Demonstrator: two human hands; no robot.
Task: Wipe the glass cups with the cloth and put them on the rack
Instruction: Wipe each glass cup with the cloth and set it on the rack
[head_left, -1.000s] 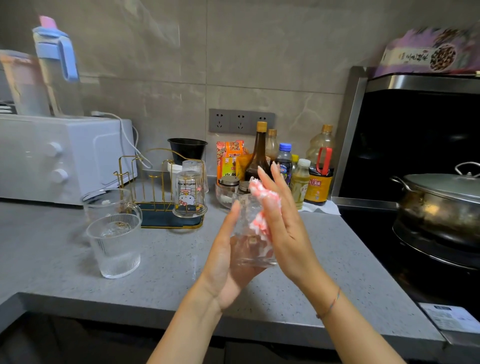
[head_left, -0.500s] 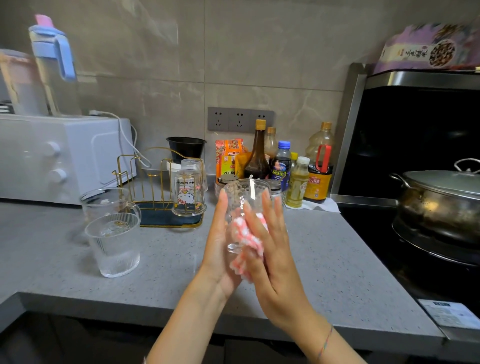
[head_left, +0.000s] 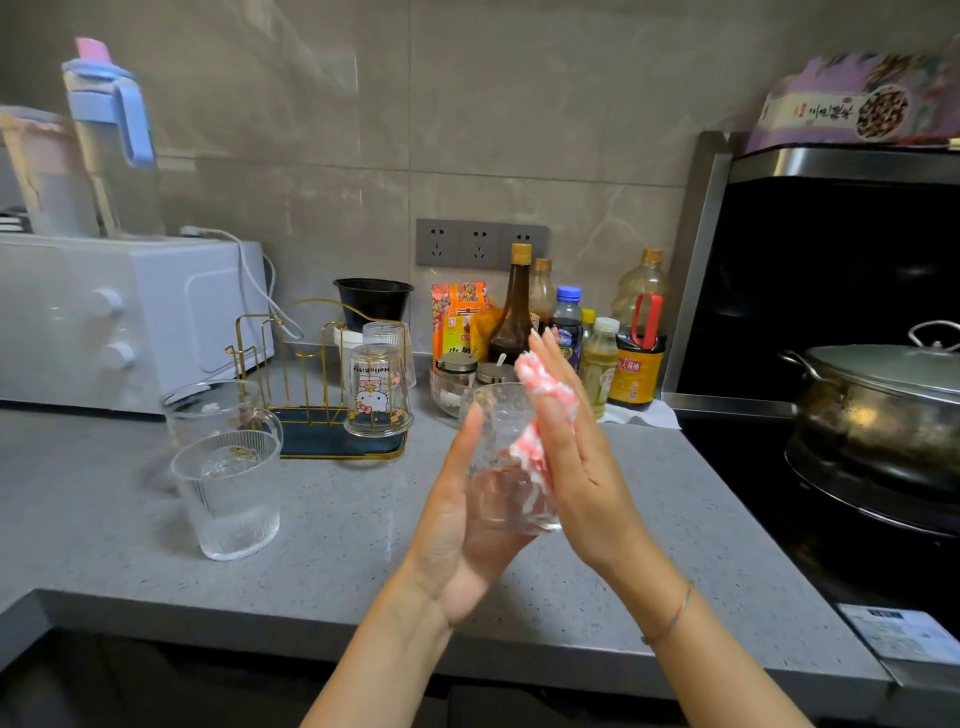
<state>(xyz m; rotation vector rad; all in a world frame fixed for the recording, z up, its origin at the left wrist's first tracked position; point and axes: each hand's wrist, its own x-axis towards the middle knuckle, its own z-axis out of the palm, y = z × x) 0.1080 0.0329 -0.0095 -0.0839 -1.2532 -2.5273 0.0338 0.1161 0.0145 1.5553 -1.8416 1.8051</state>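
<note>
Since half a second ago the right hand (head_left: 576, 467) has slid up the side of the glass cup (head_left: 493, 467), so its fingertips now stand above the rim, and the cup sits a little lower between the hands. The left hand (head_left: 462, 525) carries the cup from below and from the left, palm under the base and fingers straight up along the wall. The right hand is flat too, fingers straight, pressing the pink and white cloth (head_left: 543, 382) against the cup's right side. Part of the cloth bunches up at the rim and the rest trails down the glass. The cup is upright, held in the air above the grey desk (head_left: 337, 519), near its front edge.

Further back on the left stands the gold wire rack (head_left: 311, 364). A cartoon cup (head_left: 378, 395) sits upside down at its right end, with another clear cup (head_left: 387, 335) inverted just behind. Left of the rack a ribbed cup (head_left: 228, 499) stands upright on the desk, with a handled cup (head_left: 213, 410) close behind it. Sauce bottles (head_left: 514, 312) line the wall, and a lidded pot (head_left: 883, 405) sits on the stove at the right.
</note>
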